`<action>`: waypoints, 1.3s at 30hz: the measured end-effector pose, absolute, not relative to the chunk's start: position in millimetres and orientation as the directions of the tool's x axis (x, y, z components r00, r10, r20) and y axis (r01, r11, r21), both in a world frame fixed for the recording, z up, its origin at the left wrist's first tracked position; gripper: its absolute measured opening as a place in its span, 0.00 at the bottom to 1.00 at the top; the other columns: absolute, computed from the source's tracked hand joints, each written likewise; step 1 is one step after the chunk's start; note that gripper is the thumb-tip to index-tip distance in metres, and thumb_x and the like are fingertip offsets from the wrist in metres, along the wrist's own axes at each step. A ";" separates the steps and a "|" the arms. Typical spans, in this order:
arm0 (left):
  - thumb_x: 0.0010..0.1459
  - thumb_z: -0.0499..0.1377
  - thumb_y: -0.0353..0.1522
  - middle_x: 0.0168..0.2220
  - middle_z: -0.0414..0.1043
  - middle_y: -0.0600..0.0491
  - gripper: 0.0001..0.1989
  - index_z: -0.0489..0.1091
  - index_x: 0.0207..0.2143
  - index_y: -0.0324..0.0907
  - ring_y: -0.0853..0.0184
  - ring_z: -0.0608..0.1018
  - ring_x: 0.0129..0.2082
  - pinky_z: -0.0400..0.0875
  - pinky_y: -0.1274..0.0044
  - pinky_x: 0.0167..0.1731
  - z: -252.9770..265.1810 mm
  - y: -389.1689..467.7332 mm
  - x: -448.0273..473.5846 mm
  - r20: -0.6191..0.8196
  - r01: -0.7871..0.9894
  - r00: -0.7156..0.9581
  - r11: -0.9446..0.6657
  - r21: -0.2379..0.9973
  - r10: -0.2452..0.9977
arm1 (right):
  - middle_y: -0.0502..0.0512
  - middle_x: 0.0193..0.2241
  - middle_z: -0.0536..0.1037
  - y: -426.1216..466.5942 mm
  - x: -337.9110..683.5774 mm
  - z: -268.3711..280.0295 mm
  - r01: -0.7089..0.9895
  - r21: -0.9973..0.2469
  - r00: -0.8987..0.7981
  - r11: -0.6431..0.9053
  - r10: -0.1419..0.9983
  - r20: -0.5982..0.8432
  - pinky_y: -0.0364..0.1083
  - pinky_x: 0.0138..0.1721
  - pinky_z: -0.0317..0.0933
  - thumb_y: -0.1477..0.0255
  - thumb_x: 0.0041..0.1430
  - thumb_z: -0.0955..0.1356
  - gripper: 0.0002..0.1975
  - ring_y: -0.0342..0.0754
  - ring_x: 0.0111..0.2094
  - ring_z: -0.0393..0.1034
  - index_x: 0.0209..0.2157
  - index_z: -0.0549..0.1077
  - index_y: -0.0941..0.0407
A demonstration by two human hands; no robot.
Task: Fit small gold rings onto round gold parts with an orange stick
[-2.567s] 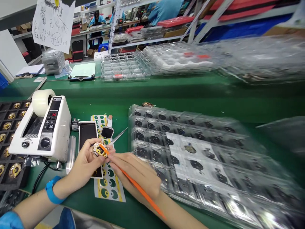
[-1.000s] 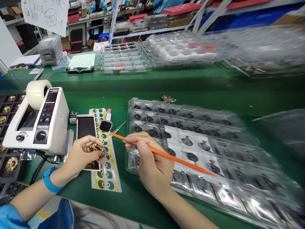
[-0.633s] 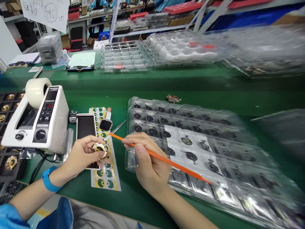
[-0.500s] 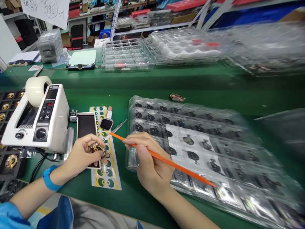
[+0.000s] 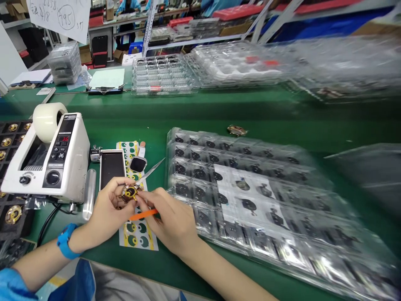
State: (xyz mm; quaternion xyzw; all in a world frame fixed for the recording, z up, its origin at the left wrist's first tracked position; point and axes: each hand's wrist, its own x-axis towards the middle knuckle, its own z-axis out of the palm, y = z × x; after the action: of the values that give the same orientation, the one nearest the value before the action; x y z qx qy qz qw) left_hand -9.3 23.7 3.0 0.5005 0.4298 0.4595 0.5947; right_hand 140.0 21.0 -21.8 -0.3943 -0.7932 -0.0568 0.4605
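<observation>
My left hand (image 5: 105,207) is closed around a small round watch part (image 5: 129,192) with gold, yellow and black on its upper face. Over the sticker sheet, my right hand (image 5: 173,219) meets it, thumb and index fingertips pinched at the part's right edge. An orange plastic pry stick (image 5: 143,215) is held in that same hand, its visible length lying below the part; the rest is covered by the fingers. Beneath both hands runs a white sheet of yellow and green die-cut stickers (image 5: 138,240). Tweezers (image 5: 152,170) and a square smartwatch (image 5: 138,164) rest just beyond.
On the left stand a white tape dispenser (image 5: 67,159) and a black foam tray (image 5: 26,223) of round gold parts. A white-rimmed box (image 5: 112,167) lies beside the sheet. Clear blister trays (image 5: 194,167) fill the right. Another round part (image 5: 237,131) lies behind them.
My right hand has moved left to the watch part, and its fingertips now touch the edge. The orange stick has swung from pointing right to lying under the part. The left hand has tilted the part's face up.
</observation>
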 end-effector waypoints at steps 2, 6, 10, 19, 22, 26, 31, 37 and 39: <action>0.49 0.60 0.23 0.37 0.76 0.51 0.19 0.68 0.45 0.42 0.69 0.78 0.34 0.72 0.82 0.31 -0.7 21.1 -10.0 -0.013 -0.019 0.219 0.018 1.000 0.976 | 0.53 0.25 0.74 22.2 138.7 -22.9 0.689 -0.318 -0.224 0.651 0.608 0.761 0.41 0.24 0.60 0.78 0.66 0.63 0.03 0.42 0.24 0.68 0.37 0.69 0.59; 0.51 0.55 0.21 0.41 0.76 0.50 0.25 0.67 0.52 0.44 0.66 0.78 0.37 0.73 0.80 0.32 -6.7 17.1 -11.6 0.048 0.163 0.252 -0.092 0.982 0.966 | 0.51 0.25 0.75 22.9 137.4 -23.6 0.668 -0.425 -0.152 0.611 0.671 0.726 0.40 0.24 0.60 0.78 0.65 0.64 0.04 0.42 0.24 0.69 0.35 0.69 0.57; 0.55 0.53 0.23 0.42 0.76 0.47 0.24 0.66 0.54 0.43 0.62 0.79 0.42 0.73 0.78 0.34 -8.4 14.9 -11.3 0.065 0.239 0.263 -0.130 0.962 0.963 | 0.50 0.25 0.75 22.5 136.2 -22.5 0.632 -0.527 -0.099 0.567 0.734 0.671 0.40 0.20 0.56 0.78 0.63 0.64 0.05 0.40 0.21 0.66 0.35 0.70 0.57; 0.57 0.53 0.24 0.39 0.77 0.49 0.22 0.65 0.54 0.41 0.62 0.79 0.43 0.74 0.76 0.40 -5.5 14.3 -7.6 0.094 0.302 0.282 -0.181 0.936 0.955 | 0.46 0.22 0.71 26.8 140.4 -16.2 0.558 -0.666 -0.103 0.495 0.837 0.537 0.40 0.19 0.52 0.80 0.54 0.63 0.07 0.39 0.16 0.56 0.28 0.70 0.56; 0.57 0.53 0.24 0.42 0.77 0.48 0.22 0.66 0.54 0.42 0.62 0.79 0.44 0.74 0.75 0.41 -7.5 14.5 -8.2 0.083 0.300 0.281 -0.170 0.939 0.956 | 0.46 0.21 0.70 28.6 142.0 -14.0 0.478 -0.715 -0.114 0.510 0.843 0.526 0.39 0.19 0.52 0.80 0.51 0.62 0.06 0.38 0.17 0.55 0.26 0.68 0.56; 0.58 0.54 0.25 0.45 0.76 0.48 0.21 0.65 0.54 0.44 0.61 0.78 0.47 0.74 0.76 0.42 -10.4 18.5 -11.7 0.018 0.279 0.236 -0.085 0.956 0.972 | 0.44 0.18 0.65 26.8 144.6 -5.9 0.329 -0.804 -0.144 0.495 0.868 0.475 0.38 0.17 0.49 0.78 0.53 0.64 0.07 0.37 0.16 0.53 0.23 0.66 0.56; 0.56 0.58 0.26 0.48 0.75 0.47 0.19 0.65 0.51 0.41 0.62 0.78 0.48 0.74 0.75 0.48 0.3 31.7 -17.6 0.031 0.064 0.056 -0.035 0.997 0.998 | 0.43 0.17 0.62 21.1 146.1 0.4 0.200 -0.845 -0.162 0.495 0.868 0.470 0.38 0.16 0.48 0.77 0.58 0.64 0.09 0.37 0.16 0.52 0.24 0.64 0.55; 0.52 0.61 0.25 0.47 0.76 0.46 0.20 0.64 0.49 0.40 0.62 0.79 0.48 0.74 0.72 0.51 17.7 41.7 -24.0 0.108 -0.103 -0.117 -0.120 0.987 0.987 | 0.45 0.19 0.66 18.6 136.1 -21.9 0.492 -0.651 -0.378 0.578 0.815 0.439 0.40 0.20 0.52 0.76 0.63 0.61 0.10 0.41 0.18 0.59 0.26 0.61 0.54; 0.52 0.61 0.25 0.45 0.76 0.47 0.20 0.65 0.48 0.40 0.62 0.79 0.47 0.74 0.72 0.51 16.4 42.0 -24.6 0.086 -0.097 -0.095 -0.095 0.991 0.992 | 0.46 0.20 0.67 19.5 135.3 -28.4 0.586 -0.573 -0.400 0.572 0.820 0.410 0.41 0.21 0.52 0.78 0.61 0.60 0.09 0.42 0.18 0.60 0.27 0.60 0.54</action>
State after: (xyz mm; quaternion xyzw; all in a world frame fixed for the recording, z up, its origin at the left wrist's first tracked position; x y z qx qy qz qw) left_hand -24.6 42.0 16.4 0.4731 0.4727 0.5691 0.4784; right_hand 135.3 19.5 -28.4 -0.4294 -0.8187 0.1717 0.3403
